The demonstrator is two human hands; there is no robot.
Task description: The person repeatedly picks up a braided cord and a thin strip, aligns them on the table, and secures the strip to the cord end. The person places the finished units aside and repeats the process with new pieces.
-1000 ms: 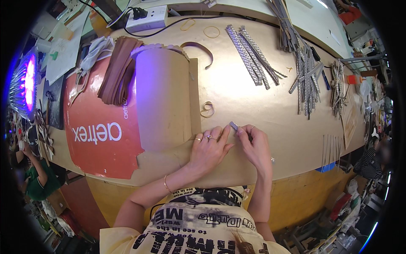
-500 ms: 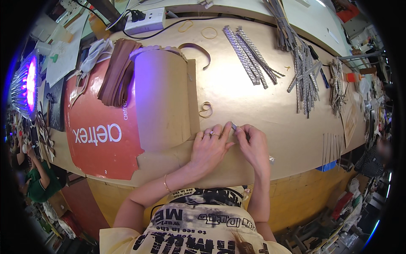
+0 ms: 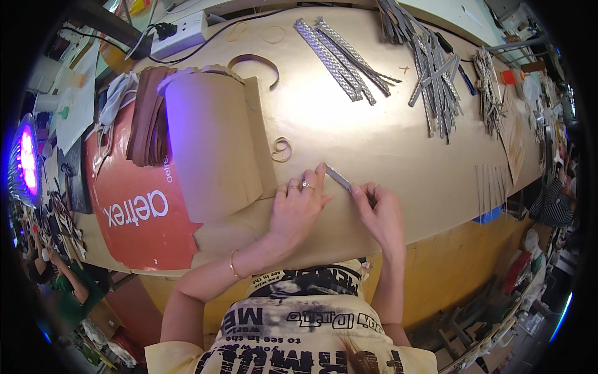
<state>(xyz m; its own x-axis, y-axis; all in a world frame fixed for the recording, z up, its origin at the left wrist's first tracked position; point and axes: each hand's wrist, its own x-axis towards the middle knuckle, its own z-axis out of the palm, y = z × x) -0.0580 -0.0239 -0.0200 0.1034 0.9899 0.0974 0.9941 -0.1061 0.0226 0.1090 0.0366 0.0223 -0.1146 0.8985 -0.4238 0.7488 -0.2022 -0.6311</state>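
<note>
A narrow silver-grey strip (image 3: 337, 176) stretches slantwise between my hands, just above or on the brown-paper-covered table (image 3: 374, 146). My right hand (image 3: 381, 215) pinches its near end between thumb and fingers; the rest of that end is hidden in the hand. My left hand (image 3: 296, 209) lies palm down on the table, thumb apart, with the index fingertip touching the strip's far end. A loosely coiled tan band (image 3: 281, 149) rests beyond my left hand. Further off lie several braided silver strips (image 3: 339, 62).
Left of my hands a curved brown cardboard piece (image 3: 212, 143) stands on a red sheet (image 3: 134, 212), beside stacked brown strips (image 3: 146, 118). More grey strips (image 3: 436, 87) lie at the far right. A white power strip (image 3: 180, 34) sits at the back left.
My right hand has moved right, away from the left, so a longer stretch of the strip shows between them. The whole view has shifted slightly.
</note>
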